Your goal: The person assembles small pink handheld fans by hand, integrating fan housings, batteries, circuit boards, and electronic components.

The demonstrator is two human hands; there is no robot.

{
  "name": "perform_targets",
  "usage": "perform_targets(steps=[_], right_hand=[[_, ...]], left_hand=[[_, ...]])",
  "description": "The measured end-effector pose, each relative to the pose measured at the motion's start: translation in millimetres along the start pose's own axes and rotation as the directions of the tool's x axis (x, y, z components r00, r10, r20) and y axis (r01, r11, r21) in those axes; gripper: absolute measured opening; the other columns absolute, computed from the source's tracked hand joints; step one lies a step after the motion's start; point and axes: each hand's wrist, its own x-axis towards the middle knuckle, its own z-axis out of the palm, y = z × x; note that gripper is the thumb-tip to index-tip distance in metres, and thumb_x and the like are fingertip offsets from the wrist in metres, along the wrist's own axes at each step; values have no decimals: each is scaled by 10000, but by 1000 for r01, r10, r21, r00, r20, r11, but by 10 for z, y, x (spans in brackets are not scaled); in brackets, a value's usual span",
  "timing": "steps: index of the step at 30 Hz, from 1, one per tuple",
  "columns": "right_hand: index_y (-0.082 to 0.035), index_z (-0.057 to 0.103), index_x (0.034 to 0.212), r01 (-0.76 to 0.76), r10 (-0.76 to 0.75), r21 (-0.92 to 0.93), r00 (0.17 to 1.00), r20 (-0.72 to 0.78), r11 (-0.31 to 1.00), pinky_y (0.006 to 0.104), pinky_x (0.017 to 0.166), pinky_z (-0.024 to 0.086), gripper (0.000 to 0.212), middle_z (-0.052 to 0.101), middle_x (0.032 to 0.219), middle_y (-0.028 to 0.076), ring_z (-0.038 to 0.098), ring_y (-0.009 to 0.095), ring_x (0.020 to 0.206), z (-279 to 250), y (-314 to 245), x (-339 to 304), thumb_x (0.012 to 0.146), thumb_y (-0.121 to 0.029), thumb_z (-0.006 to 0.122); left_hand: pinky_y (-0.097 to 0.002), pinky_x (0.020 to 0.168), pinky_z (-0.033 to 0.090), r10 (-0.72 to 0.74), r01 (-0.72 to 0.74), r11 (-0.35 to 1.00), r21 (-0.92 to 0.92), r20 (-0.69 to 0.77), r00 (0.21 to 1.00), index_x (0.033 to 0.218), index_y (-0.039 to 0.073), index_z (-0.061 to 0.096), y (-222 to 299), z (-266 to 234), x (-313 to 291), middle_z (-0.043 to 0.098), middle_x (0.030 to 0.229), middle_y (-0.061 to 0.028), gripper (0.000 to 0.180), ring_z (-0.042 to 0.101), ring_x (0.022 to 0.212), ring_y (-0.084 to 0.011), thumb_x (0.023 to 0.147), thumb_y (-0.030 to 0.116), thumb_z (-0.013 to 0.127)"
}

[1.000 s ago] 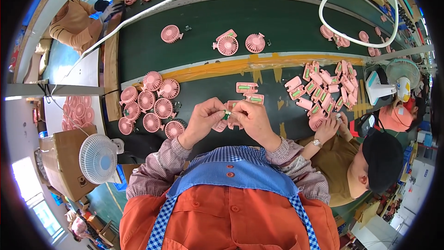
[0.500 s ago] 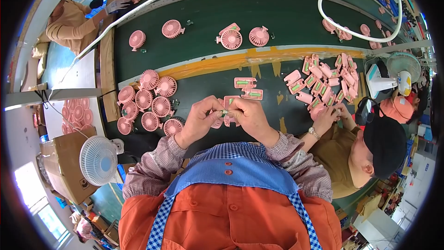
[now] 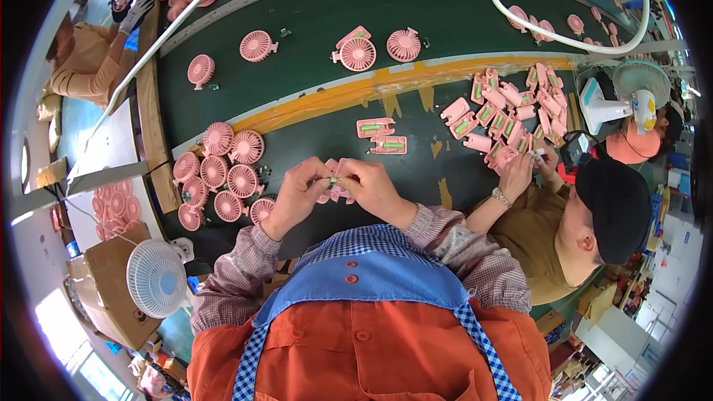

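since the green piece [image 3: 333, 181] is tiny, i see left hand [image 3: 295, 193] and right hand [image 3: 371, 190] pinching it between their fingertips near a pink part [image 3: 336, 194], probably to steady it.

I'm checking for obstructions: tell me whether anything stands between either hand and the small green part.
Nothing visible does. The left hand and right hand both pinch the small green part directly. Pink pieces show close by, partly hidden by the hands, but none visibly comes in between.
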Motion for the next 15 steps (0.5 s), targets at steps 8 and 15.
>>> perform_targets(steps=[8, 15], right_hand=[[-18, 621, 845, 73, -185, -295, 909, -374, 953, 263, 638, 463, 102, 602, 857, 80, 581, 188, 733, -360, 1049, 123, 752, 23, 612], [-94, 599, 976, 93, -283, -745, 950, -132, 661, 375, 772, 473, 254, 570, 992, 72, 568, 274, 895, -638, 1362, 129, 730, -30, 594]], left_hand=[[-185, 560, 395, -90, 78, 994, -74, -177, 980, 813, 0, 556, -504, -401, 385, 549, 713, 19, 46, 490, 637, -32, 839, -29, 533], [-203, 573, 420, -21, 5, 999, -40, -424, 905, 815, -17, 576, -419, -818, 994, 563, 719, -5, 31, 519, 615, -68, 822, -8, 547]])
